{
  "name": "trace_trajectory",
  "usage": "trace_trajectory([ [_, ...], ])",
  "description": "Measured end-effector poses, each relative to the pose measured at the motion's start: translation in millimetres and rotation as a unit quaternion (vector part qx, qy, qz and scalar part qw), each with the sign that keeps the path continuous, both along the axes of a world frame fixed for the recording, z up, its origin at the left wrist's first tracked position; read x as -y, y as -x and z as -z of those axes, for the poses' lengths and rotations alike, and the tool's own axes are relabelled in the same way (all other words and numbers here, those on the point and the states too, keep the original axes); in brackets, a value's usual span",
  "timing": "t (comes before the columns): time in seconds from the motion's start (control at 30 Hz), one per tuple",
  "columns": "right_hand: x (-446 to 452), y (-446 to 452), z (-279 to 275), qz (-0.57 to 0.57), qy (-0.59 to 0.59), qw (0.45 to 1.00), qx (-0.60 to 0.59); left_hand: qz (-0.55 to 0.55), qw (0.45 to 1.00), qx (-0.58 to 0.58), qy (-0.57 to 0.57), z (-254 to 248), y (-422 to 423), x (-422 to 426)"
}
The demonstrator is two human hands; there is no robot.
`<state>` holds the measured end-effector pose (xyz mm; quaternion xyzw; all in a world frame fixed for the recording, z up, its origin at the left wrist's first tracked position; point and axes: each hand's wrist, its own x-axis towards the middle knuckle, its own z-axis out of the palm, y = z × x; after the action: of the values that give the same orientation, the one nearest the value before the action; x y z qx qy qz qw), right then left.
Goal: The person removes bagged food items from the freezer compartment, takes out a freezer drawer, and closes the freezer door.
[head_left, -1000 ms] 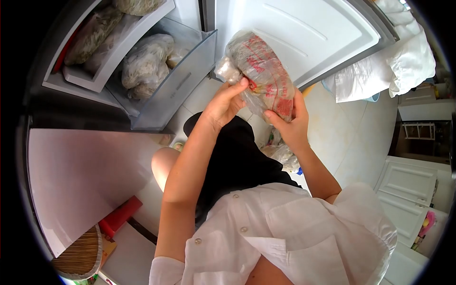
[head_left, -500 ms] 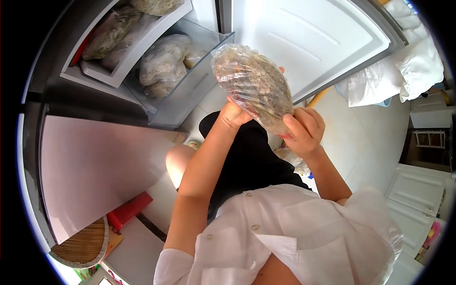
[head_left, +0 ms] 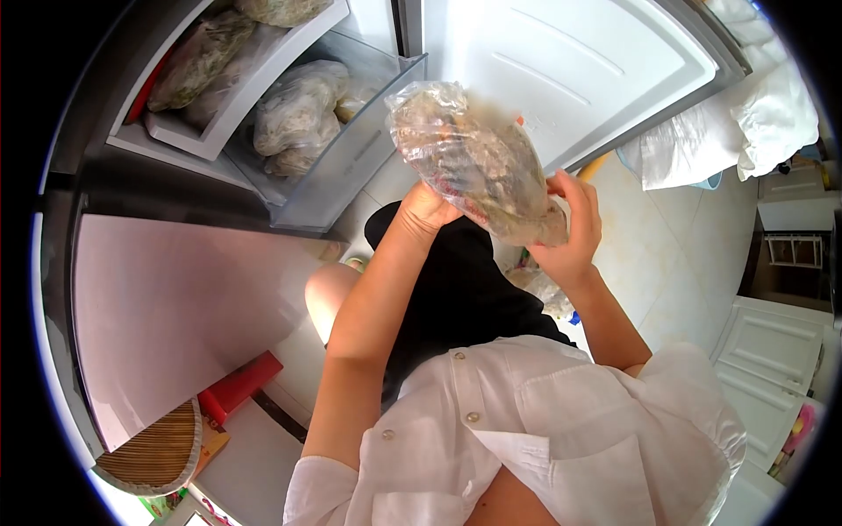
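A clear plastic bag of frozen food [head_left: 478, 162], lumpy and brown-grey, is held up in front of the opened freezer. Exactly what food is inside I cannot make out. My left hand [head_left: 430, 207] grips the bag from below on its left side, with most of its fingers hidden behind it. Curved round the bag's lower right end is my right hand [head_left: 574, 230], its fingers above and its thumb below. An extended clear freezer drawer [head_left: 338, 171] stands to the left of the bag, with more bagged food [head_left: 298, 114] in it.
A white upper drawer [head_left: 237, 88] holds further bags. The open freezer door [head_left: 561, 70] stands behind the bag, and a pink door panel [head_left: 193, 307] is at left. Another plastic bag [head_left: 545, 289] lies on the floor by my leg. White cloth [head_left: 693, 145] hangs at right.
The bag has turned slightly in my hands. My right hand has shifted up and outward round its end, with the fingers opening wider. The left hand keeps its hold.
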<state>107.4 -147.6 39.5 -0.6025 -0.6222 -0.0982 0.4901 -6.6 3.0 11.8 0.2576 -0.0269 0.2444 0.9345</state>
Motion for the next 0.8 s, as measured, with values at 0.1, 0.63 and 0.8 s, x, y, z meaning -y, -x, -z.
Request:
trace_trajectory([
  [0.1,0,-3,4,0.017,0.057,0.995,-0.079,0.006,0.993,0.045,-0.105,37,1,-7],
  [0.63,53,-54,88,-0.088,0.162,0.543,-0.819,0.088,0.896,-0.394,-0.183,22,-1,13],
  [0.8,57,-56,105,-0.057,0.189,0.553,-0.81,-0.03,0.861,-0.464,-0.206,30,-2,9],
])
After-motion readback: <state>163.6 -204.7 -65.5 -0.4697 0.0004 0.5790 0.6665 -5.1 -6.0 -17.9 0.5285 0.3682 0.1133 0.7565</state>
